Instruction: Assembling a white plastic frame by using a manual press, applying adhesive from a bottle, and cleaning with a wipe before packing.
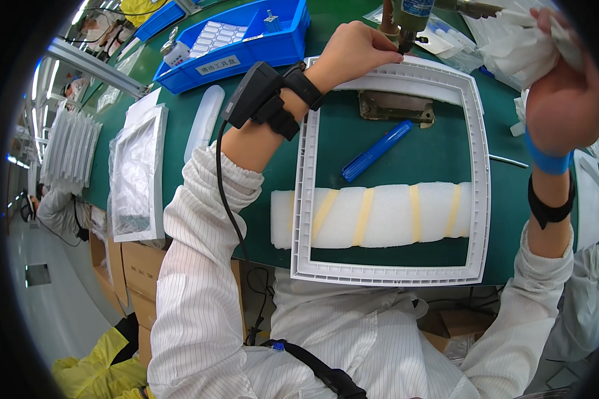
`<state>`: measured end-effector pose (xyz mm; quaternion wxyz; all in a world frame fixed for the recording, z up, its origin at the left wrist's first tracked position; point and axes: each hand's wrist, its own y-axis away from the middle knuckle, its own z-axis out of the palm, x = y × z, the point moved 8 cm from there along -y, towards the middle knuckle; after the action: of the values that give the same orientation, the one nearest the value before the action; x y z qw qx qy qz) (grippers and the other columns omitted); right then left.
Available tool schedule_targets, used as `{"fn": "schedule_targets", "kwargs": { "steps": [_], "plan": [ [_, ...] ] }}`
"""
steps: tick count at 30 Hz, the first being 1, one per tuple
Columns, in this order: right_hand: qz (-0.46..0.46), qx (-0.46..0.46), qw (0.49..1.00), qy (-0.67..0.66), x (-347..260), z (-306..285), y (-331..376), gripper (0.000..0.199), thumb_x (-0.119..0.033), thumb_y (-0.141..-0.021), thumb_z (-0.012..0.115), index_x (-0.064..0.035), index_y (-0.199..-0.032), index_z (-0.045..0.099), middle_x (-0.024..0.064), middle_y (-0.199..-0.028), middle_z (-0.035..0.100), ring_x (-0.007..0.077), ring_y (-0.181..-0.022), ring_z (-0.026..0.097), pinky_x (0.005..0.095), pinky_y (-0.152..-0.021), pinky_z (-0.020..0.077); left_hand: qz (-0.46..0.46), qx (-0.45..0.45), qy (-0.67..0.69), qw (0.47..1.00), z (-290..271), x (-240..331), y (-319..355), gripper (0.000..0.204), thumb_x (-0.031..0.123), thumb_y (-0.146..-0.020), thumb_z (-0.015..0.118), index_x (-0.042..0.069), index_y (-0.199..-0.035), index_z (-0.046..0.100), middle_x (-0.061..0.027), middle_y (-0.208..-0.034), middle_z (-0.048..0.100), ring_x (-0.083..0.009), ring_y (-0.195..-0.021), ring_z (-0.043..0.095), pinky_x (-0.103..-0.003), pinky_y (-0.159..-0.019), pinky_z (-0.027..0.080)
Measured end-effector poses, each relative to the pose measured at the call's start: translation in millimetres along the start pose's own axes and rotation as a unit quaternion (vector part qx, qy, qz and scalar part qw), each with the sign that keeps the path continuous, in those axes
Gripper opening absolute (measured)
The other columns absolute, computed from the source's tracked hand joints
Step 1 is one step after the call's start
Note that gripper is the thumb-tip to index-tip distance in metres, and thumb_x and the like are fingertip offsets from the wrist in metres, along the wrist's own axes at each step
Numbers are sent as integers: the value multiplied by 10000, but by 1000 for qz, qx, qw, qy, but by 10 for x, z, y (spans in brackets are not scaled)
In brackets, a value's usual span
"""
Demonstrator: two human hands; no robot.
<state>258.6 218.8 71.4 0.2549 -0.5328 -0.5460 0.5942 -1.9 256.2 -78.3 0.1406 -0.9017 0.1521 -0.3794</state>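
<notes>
Behind the white frame (476, 166), blue bin (246, 40) with white label; left grip (359, 50) pinching frame's edge, right grip (566, 100) clenching white cloth (519, 50).

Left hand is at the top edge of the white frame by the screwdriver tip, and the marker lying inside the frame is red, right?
Not quite: the marker is blue, not red, as the head view shows. The rest holds: the left hand is at the top edge of the white frame, by the screwdriver tip.

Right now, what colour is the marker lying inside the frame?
Blue; the marker lies on the green bench inside the white frame, clearest in the head view.
</notes>
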Motion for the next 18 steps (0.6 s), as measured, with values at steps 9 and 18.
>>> {"fn": "schedule_targets", "kwargs": {
  "steps": [9, 18],
  "plan": [
    [-8, -7, 998, -54, 23, 43, 220, 340, -68, -892, 329, -51, -1060, 624, 211, -1169, 599, 381, -1079, 572, 624, -1097, 328, 7, 2, -13, 1000, -28, -18, 28, 373, 316, -774, 786, -7, -959, 759, -155, -885, 743, -213, -767, 714, -293, -761, 557],
    [-22, -6, 999, -45, -24, 28, 253, 336, -57, -886, 336, -47, -1066, 619, 212, -1188, 598, 386, -1053, 572, 633, -1079, 337, -3, -1, 2, 1000, 3, -26, 16, 374, 315, -771, 787, -4, -964, 760, -153, -878, 743, -209, -755, 710, -287, -756, 554]
  ]
}}
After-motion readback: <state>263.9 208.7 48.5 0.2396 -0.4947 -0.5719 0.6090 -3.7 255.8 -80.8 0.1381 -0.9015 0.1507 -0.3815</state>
